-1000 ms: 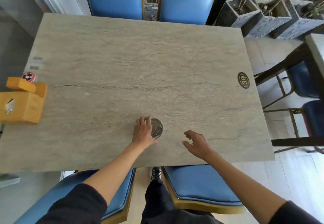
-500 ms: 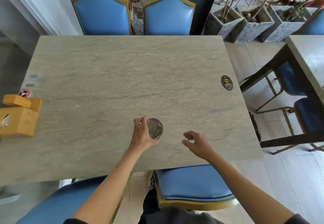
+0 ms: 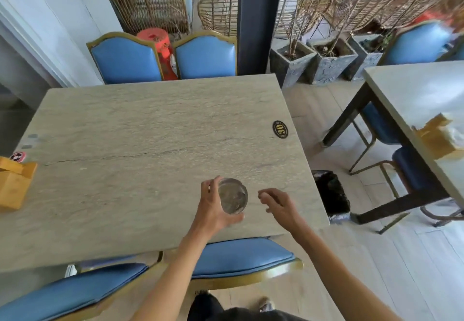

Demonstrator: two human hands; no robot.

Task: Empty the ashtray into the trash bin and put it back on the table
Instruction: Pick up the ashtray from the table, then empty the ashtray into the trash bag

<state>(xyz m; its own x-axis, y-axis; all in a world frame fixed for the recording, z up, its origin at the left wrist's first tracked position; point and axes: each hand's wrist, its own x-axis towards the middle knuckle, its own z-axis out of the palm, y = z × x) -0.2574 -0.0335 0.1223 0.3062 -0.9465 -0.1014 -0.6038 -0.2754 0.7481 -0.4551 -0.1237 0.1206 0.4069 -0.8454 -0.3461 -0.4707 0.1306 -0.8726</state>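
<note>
Ashtray (image 3: 233, 196), clear glass, sits near the table's (image 3: 140, 129) front edge, gripped around its left side by the left hand (image 3: 213, 206). Right hand (image 3: 280, 204) hovers just beside it, fingers loosely curled, holding nothing. Trash bin (image 3: 330, 195) stands on the floor right of the table.

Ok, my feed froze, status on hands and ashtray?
Left hand gripping glass ashtray on table. Right hand open beside it. Bin right, path clear.
</note>
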